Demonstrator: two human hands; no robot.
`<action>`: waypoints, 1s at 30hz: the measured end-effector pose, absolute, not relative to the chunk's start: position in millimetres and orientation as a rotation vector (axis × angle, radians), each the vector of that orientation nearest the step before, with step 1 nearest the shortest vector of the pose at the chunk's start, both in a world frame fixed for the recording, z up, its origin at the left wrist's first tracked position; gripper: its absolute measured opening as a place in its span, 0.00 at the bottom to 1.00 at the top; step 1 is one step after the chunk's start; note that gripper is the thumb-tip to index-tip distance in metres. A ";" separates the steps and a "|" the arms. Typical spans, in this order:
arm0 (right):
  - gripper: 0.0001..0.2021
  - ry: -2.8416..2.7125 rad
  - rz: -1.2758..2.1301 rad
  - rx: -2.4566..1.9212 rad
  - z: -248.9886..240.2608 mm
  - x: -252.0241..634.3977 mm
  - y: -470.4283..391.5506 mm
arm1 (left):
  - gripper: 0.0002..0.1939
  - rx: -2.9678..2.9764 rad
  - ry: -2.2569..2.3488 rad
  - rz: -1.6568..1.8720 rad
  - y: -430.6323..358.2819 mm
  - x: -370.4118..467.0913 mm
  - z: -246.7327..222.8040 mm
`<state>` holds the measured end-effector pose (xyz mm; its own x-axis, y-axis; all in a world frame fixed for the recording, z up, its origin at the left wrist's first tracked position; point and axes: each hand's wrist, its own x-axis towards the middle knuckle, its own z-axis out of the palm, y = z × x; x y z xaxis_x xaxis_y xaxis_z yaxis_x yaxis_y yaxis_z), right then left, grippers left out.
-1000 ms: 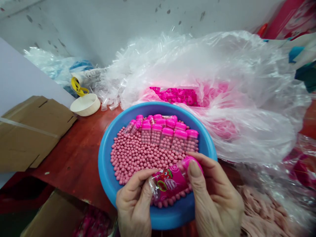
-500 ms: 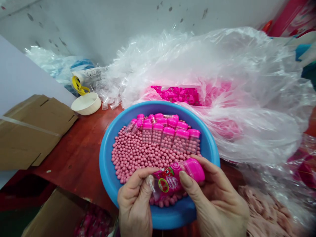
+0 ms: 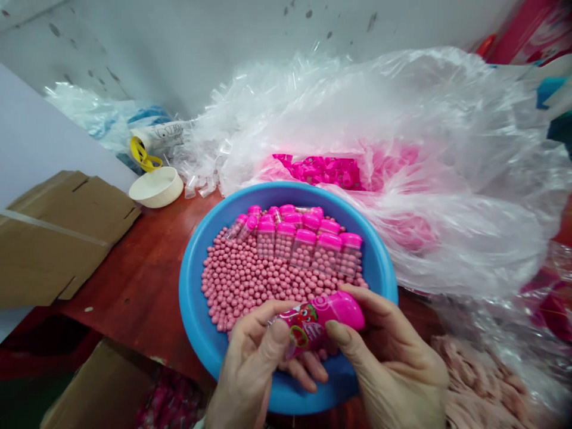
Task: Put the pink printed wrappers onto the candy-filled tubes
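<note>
A blue basin (image 3: 192, 298) on the red table holds many small pink candy balls (image 3: 245, 283) and a row of capped clear tubes (image 3: 308, 244) filled with them at its far side. Over the basin's near rim, both hands hold one pink-capped tube (image 3: 324, 316) that wears a printed pink label. My left hand (image 3: 254, 363) pinches the tube's label end with thumb and fingers. My right hand (image 3: 388, 357) grips the cap end from the right.
A big clear plastic bag (image 3: 424, 179) with loose pink caps (image 3: 322, 170) lies behind the basin. A white bowl (image 3: 156, 186) and a yellow-ringed roll sit at the back left. Cardboard boxes (image 3: 49, 238) stand left and below. Pink material lies at lower right.
The tube has turned and shifted slightly right in my hands. My left hand's fingers have slid under it, and its thumb now presses on the label.
</note>
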<state>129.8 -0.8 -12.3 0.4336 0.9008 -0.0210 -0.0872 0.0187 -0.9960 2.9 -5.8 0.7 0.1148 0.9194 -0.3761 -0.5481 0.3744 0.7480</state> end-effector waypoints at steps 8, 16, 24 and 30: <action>0.15 -1.104 0.562 -1.249 -24.7 120.3 -5.3 | 0.08 0.491 1.013 1.163 -6.6 5.8 -1.8; 0.12 -1.315 0.355 -1.381 -23.9 119.2 -9.7 | 0.08 0.420 0.977 1.179 -3.4 7.4 -0.9; 0.09 -1.319 0.217 -1.473 -19.6 112.6 -10.8 | 0.12 0.355 1.089 1.147 -3.1 8.9 2.8; 0.12 -1.320 0.457 -1.312 -22.5 124.3 -7.4 | 0.15 0.450 1.140 1.059 -7.8 -1.6 0.7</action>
<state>124.3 -7.4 -22.5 0.2887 0.8558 0.4294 0.4072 0.2961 -0.8640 -1.6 -7.8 0.7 0.0322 0.8582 -0.5123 -0.4481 0.4706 0.7601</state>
